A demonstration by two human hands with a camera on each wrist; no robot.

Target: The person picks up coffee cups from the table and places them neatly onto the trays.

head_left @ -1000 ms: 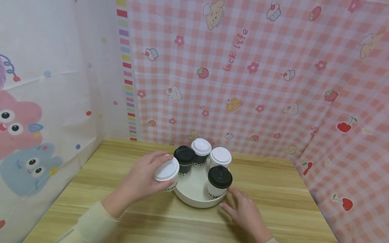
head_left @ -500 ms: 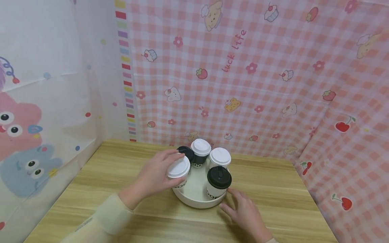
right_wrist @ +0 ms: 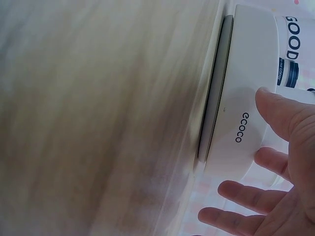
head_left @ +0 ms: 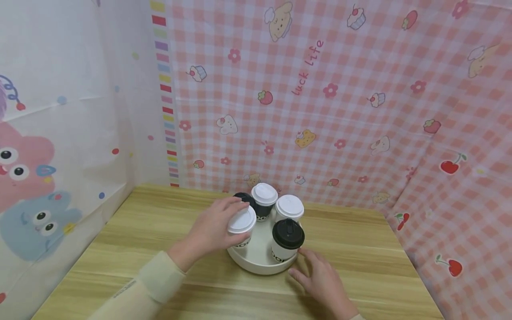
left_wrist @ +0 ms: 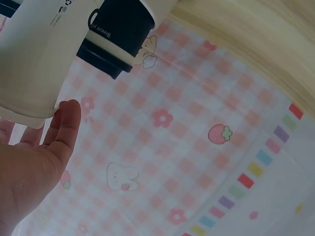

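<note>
My left hand [head_left: 212, 229] grips a white paper coffee cup [head_left: 243, 220] by its white lid, thumb in front and fingers behind. The cup is upright over the left side of a round white tray [head_left: 260, 268]. In the left wrist view the fingertips lie along the lid rim of the cup [left_wrist: 39, 59]. My right hand [head_left: 322, 278] is at the tray's front right, fingers loosely extended. In the right wrist view its thumb and index fingertips touch the tray wall [right_wrist: 246, 93], which reads "ecoco". A black-lidded white cup [head_left: 288, 240] stands inside near this hand.
Also on the tray stand a white-lidded cup with a dark sleeve [head_left: 264, 202], another white-lidded cup [head_left: 290, 208] and a black-lidded cup [head_left: 244, 199] partly hidden behind the held one. The wooden table [head_left: 360, 249] meets a pink checked cloth [head_left: 256, 111] at the back.
My left hand has carried the white-lidded cup rightward, from beside the tray's left rim to over the tray, now partly covering the black-lidded cup behind. My right hand has stayed at the tray.
</note>
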